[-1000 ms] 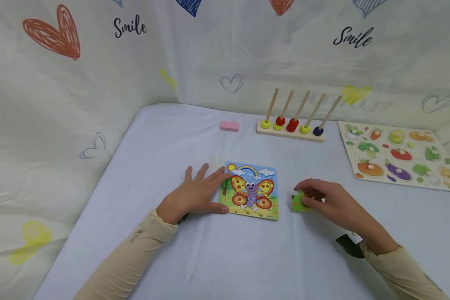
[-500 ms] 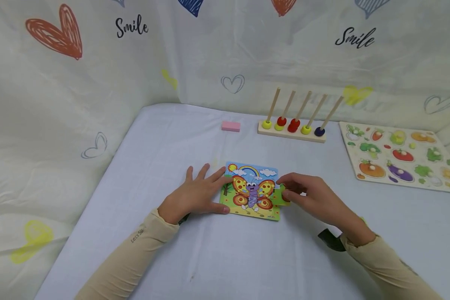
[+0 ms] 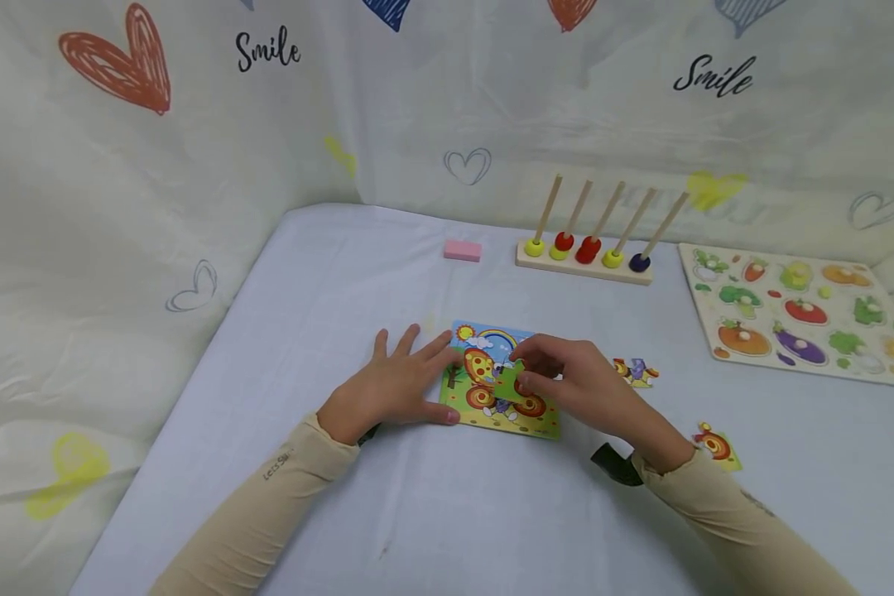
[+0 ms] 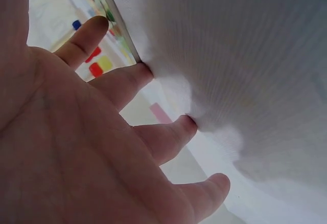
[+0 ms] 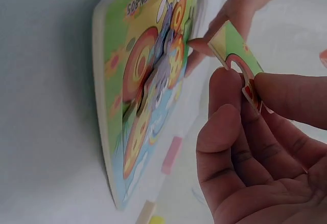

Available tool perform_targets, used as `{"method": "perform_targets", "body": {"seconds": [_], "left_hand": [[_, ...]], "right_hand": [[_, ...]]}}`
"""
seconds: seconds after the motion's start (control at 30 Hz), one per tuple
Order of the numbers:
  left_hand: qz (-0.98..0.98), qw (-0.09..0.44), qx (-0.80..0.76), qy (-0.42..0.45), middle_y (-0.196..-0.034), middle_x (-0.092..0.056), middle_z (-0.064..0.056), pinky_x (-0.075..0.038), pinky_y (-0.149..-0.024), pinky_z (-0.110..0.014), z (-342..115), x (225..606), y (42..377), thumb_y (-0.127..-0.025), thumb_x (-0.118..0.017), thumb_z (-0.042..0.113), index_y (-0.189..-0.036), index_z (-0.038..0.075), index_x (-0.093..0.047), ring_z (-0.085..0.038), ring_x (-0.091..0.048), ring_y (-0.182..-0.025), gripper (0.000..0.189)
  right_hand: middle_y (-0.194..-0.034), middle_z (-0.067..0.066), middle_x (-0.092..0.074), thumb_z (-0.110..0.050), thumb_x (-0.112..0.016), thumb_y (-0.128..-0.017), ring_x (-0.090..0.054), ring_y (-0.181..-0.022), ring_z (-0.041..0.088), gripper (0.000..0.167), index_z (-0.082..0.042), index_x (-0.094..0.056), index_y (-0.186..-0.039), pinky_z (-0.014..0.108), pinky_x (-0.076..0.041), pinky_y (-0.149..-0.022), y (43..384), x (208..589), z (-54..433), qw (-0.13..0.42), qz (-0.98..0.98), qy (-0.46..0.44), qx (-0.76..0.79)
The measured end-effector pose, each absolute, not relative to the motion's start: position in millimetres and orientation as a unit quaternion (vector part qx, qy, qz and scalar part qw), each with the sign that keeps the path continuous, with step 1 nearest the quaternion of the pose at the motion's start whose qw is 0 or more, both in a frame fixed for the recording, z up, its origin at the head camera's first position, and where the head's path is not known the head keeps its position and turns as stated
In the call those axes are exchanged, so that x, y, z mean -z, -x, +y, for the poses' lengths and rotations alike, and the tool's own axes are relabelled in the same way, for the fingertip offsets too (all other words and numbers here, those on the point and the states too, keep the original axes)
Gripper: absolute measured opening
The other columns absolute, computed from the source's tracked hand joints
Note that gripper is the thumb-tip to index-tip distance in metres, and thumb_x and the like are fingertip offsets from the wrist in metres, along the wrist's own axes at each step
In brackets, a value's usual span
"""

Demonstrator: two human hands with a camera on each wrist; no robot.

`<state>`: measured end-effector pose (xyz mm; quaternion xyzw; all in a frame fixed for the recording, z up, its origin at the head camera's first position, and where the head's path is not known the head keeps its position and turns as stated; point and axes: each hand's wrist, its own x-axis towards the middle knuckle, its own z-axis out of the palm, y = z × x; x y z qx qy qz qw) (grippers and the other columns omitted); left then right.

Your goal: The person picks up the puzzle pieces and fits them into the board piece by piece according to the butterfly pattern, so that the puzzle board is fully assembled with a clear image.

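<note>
A square butterfly puzzle board [image 3: 521, 422] lies flat on the table in front of both hands. My left hand [image 3: 387, 387] rests at its left edge with spread fingers, the thumb and index finger overlapping the rim. In the left wrist view those fingers [image 4: 176, 134] are extended. My right hand [image 3: 584, 385] pinches a green jigsaw piece [image 3: 507, 383] between thumb and fingers over the middle of the board. Seen from the right wrist, this jigsaw piece [image 5: 236, 47] is tilted and held apart from the puzzle board [image 5: 110, 101], with part of a red ring on its face.
Two loose jigsaw pieces lie right of the board: a purple and orange piece [image 3: 636, 372] and a red-ringed piece [image 3: 718, 447]. Behind stand a pink block [image 3: 463, 251] and a bead stacker [image 3: 584, 269] with upright pegs. A vegetable peg puzzle [image 3: 771, 302] lies far right.
My right hand has carried the green jigsaw piece left, from the table beside the board to over its middle, uncovering two loose pieces. The left hand has stayed in place.
</note>
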<state>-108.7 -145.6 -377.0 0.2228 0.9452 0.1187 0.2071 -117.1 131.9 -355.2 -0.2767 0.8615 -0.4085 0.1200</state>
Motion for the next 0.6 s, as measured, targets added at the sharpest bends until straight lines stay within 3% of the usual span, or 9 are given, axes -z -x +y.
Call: {"method": "perform_targets", "body": {"seconds": [0.6], "left_hand": [[0.946,0.208,-0.109,-0.223,-0.178,-0.019,-0.001,-0.008,-0.118,-0.080,-146,379,111,-0.093,-0.075,0.065,-0.158,0.031,-0.045,-0.049,-0.010,-0.160,0.080]], "right_hand": [[-0.096,0.000,-0.077,-0.002,-0.074,-0.099,-0.071,-0.085,0.014,0.012,-0.003,-0.073,-0.111,0.033,-0.060,-0.078,123,365,93,0.131,0.850,0.300,0.413]]}}
